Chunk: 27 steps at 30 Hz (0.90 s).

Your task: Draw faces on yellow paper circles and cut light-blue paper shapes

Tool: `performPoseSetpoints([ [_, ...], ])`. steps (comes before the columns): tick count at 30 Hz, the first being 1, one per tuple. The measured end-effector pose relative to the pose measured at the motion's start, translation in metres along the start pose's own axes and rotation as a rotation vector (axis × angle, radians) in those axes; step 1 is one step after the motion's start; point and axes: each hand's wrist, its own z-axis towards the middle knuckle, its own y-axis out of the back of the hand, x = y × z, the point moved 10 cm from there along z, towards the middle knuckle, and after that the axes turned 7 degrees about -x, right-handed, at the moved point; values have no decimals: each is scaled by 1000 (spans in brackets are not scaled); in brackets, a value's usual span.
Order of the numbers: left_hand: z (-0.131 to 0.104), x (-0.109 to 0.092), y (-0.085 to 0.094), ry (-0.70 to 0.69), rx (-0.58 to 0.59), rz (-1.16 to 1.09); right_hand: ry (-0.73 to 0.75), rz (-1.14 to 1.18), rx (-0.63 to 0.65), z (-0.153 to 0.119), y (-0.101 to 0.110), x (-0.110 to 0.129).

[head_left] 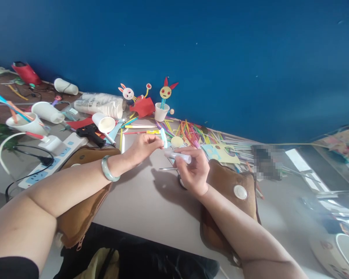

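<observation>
My left hand [141, 149], with a pale green bangle on the wrist, pinches a small light-blue and white strip [163, 137] that looks like paper. Close by on the right, my right hand [193, 166] is wrapped round a whitish tube [184, 157] that looks like a glue stick, its end pointing left toward my left fingertips. The strip and the tube are apart. Beneath my right hand, a pair of scissors [167, 169] lies on the table, its handles partly hidden. A pale yellow disc [177, 142] lies just behind the tube.
Brown cushions [231, 186] lie under both forearms. At the back stand a white cup with a yellow rabbit-eared figure [165, 92] and a white rabbit figure [128, 93]. Coloured strips [189, 131] lie behind my hands. Left are a black glue gun [91, 134] and a power strip [54, 161].
</observation>
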Motion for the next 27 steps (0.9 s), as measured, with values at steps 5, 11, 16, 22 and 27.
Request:
performPoseSetpoints([
  [5, -1, 2, -1, 14, 2, -10, -404, 295, 4, 3, -2, -40],
  [11, 1, 10, -3, 72, -10, -124, -676, 460, 94, 0, -16, -79],
  [16, 1, 5, -9, 65, 45, -227, -916, 682, -31, -7, -17, -88],
  [22, -24, -31, -36, -259, 383, -147, -1029, 778, 85, -26, -42, -73],
  [27, -35, -32, -45, -205, 477, -231, -984, 709, 266, -37, -56, -57],
])
